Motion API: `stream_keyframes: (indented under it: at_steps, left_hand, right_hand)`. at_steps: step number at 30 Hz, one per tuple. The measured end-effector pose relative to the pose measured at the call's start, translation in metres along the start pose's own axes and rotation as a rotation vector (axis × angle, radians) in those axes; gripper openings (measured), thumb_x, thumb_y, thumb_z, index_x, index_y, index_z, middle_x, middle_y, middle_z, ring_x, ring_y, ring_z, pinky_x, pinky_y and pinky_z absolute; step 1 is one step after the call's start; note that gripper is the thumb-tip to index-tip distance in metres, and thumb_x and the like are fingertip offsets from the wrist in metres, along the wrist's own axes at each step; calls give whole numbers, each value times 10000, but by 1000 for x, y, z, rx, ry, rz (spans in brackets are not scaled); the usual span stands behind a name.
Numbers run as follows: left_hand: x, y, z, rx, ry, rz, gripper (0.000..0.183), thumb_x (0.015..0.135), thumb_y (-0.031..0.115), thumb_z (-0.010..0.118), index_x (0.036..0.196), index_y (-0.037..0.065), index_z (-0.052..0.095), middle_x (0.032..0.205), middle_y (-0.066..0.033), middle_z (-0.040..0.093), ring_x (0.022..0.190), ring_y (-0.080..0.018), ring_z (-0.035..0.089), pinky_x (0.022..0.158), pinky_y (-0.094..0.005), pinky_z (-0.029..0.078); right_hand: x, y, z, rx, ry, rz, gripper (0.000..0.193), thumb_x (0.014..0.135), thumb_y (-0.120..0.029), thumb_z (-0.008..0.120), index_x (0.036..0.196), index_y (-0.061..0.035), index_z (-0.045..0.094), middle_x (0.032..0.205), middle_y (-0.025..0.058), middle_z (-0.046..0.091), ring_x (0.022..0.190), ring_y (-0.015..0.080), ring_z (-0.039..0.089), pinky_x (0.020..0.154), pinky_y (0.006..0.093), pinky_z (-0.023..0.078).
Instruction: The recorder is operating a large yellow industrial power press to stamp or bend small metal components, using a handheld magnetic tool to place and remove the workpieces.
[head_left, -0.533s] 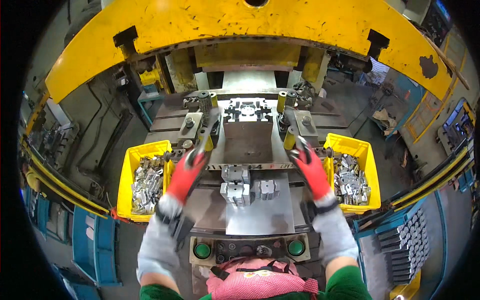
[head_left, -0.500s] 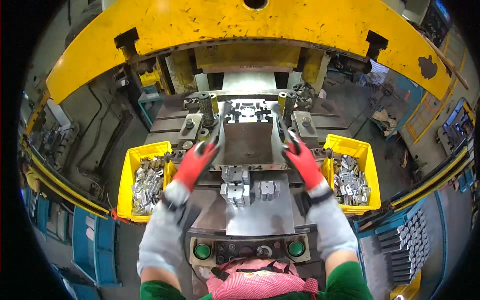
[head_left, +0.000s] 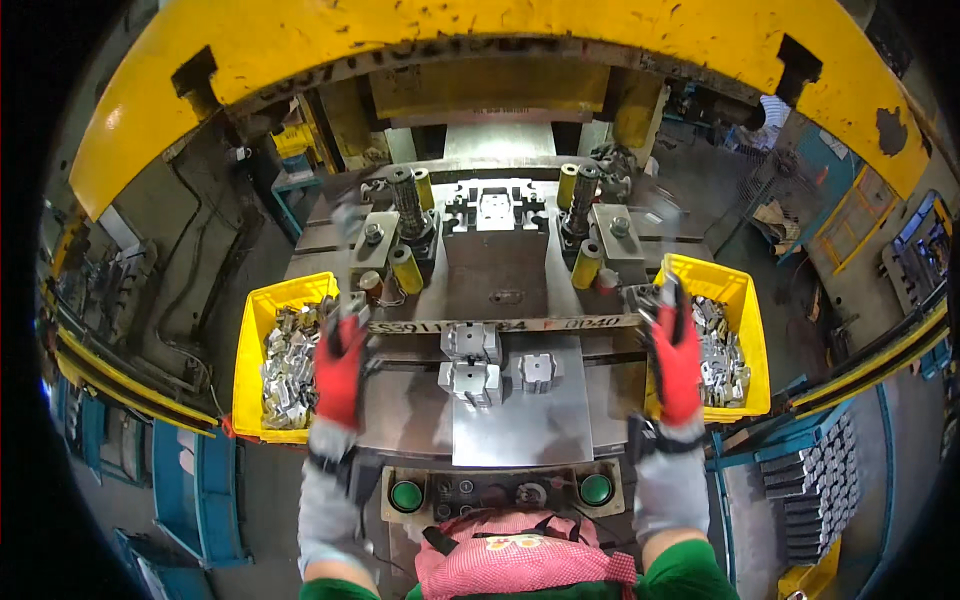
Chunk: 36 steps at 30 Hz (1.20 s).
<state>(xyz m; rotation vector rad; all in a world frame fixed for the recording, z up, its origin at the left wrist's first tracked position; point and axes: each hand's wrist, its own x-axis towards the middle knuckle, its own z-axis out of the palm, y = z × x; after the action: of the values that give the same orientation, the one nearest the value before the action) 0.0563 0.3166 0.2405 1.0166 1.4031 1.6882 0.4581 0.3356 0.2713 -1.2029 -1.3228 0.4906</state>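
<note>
My left hand point(head_left: 339, 378), in a red glove with dark fingertips, is beside the inner edge of the left yellow bin point(head_left: 242, 350). Its fingers look closed round a grey, thin thing blurred by motion. My right hand point(head_left: 677, 370), gloved alike, mirrors it at the inner edge of the right yellow bin point(head_left: 757, 340); a similar blurred grey thing shows at its fingertips. Small metal parts point(head_left: 290, 370) fill the left bin, and more metal parts point(head_left: 720, 350) lie in the right one. Between my hands stand stacked metal blanks point(head_left: 472, 380) and a smaller stack point(head_left: 537, 372) on a bare metal sheet point(head_left: 520, 440).
Ahead is a press die point(head_left: 495, 208) with guide posts point(head_left: 408, 200) and yellow cylinders point(head_left: 586, 265). A yellow press beam point(head_left: 500, 20) arches above. Two green buttons point(head_left: 406, 495) sit on a control panel close to my body. A blue rack point(head_left: 800, 430) with dark parts stands at right.
Both hands have moved outward and back from the die, each to the inner side of its bin. The die's front cylinders now show, and the smaller stack of blanks looks reduced.
</note>
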Motion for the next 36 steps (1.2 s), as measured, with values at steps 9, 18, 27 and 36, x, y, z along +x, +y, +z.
stream_keyframes:
  at_steps: [9, 18, 27, 36]
  left_hand:
    - [-116, -25, -118, 623, 337, -492, 225, 777, 256, 551, 756, 40, 492, 558, -25, 470, 360, -118, 435, 280, -268, 309]
    - [-130, -77, -106, 97, 189, -130, 193, 794, 179, 524, 939, 57, 488, 597, -4, 478, 446, -86, 438, 426, -210, 366]
    - [-149, -78, -89, -28, 159, -162, 228, 832, 267, 468, 903, 51, 470, 599, -6, 460, 491, -100, 445, 455, -221, 365]
    - [-183, -77, -92, -156, 329, -246, 143, 788, 91, 501, 920, 50, 462, 613, -4, 444, 479, -103, 438, 433, -230, 378]
  right_hand:
    - [-148, 68, -90, -611, 87, 373, 438, 765, -164, 549, 1141, 11, 409, 804, 100, 548, 722, 115, 490, 668, 249, 402]
    - [-129, 59, 15, 136, -563, 629, 500, 744, -162, 570, 1197, -67, 381, 782, 18, 522, 648, 79, 468, 606, 236, 408]
    - [16, 19, 102, 378, -493, 312, 408, 770, -184, 555, 1131, -48, 421, 771, -44, 446, 665, 35, 402, 570, 173, 356]
    - [92, 50, 177, 97, -593, 279, 307, 749, -241, 545, 963, -21, 521, 821, 0, 530, 728, 72, 449, 660, 207, 369]
